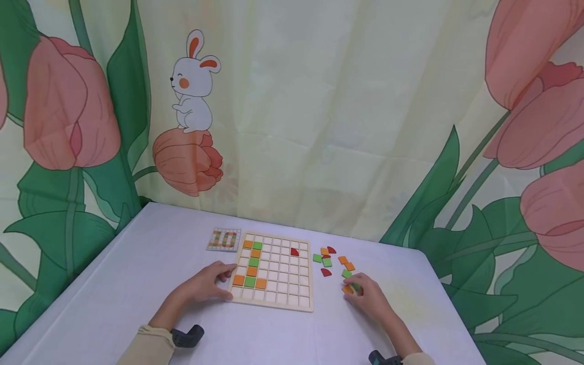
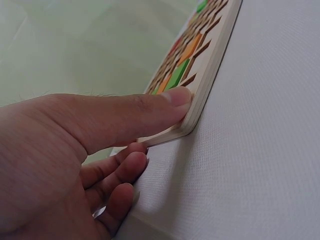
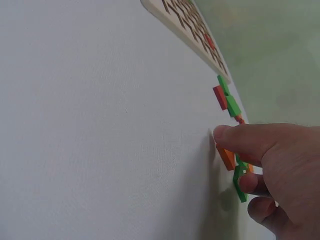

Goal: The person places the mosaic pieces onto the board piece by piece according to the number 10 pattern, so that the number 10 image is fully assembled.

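Note:
My left hand (image 1: pixel 207 283) holds the wooden grid board (image 1: pixel 292 305) at its near-left corner. In the left wrist view its thumb (image 2: pixel 177 97) lies over the corner, with the other fingers curled beside the edge. Orange tiles (image 1: pixel 238 280) and green tiles (image 1: pixel 249 282) fill several squares on the board's left side; one red quarter-round tile (image 1: pixel 294 252) sits at upper right. Right of the board, my right hand (image 1: pixel 368 296) bends low around an orange tile (image 3: pixel 226 157), beside a green tile (image 3: pixel 240 184). Whether it pinches the orange one I cannot tell.
Loose green tiles (image 1: pixel 327 262), orange tiles (image 1: pixel 343 260) and red quarter-round tiles (image 1: pixel 326 272) lie scattered right of the board. A small pattern card (image 1: pixel 224 239) lies at the board's upper left. A printed curtain (image 1: pixel 319 126) hangs behind the white-covered table (image 1: pixel 274 334).

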`<move>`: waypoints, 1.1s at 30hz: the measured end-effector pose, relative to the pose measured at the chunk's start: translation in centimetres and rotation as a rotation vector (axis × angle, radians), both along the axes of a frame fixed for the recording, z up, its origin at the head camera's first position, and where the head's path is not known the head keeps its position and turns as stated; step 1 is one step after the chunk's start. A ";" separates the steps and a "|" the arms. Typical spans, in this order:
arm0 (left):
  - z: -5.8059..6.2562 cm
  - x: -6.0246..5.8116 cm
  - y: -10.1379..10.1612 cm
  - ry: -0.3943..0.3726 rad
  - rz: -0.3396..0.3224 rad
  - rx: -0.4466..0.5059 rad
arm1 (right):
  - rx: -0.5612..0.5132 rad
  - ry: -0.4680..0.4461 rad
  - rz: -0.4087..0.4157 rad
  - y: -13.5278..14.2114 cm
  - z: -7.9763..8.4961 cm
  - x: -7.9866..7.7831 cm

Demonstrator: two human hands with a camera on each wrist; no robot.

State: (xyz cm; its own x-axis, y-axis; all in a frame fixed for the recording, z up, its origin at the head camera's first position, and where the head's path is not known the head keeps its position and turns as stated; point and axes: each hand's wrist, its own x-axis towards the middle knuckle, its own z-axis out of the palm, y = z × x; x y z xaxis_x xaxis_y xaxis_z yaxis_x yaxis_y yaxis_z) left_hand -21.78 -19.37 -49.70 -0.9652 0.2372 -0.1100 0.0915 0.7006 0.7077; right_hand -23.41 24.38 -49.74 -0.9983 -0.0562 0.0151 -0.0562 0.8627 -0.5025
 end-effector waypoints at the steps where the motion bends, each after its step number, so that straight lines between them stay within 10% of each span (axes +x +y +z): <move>1: 0.0 0.0 0.0 -0.001 -0.001 -0.001 | 0.009 -0.001 -0.006 0.0 0.0 0.0; 33: 0.0 0.0 0.0 0.000 -0.003 0.005 | -0.068 0.044 0.088 -5.2 1.1 -1.8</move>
State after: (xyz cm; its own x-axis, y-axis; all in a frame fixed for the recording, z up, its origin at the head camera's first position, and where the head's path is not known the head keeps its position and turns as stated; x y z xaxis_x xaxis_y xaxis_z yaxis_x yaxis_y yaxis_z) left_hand -21.78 -19.41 -49.71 -0.9646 0.2403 -0.1090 0.0931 0.6967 0.7113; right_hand -25.23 19.20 -48.67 -0.9878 -0.1410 0.0657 -0.1536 0.8177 -0.5548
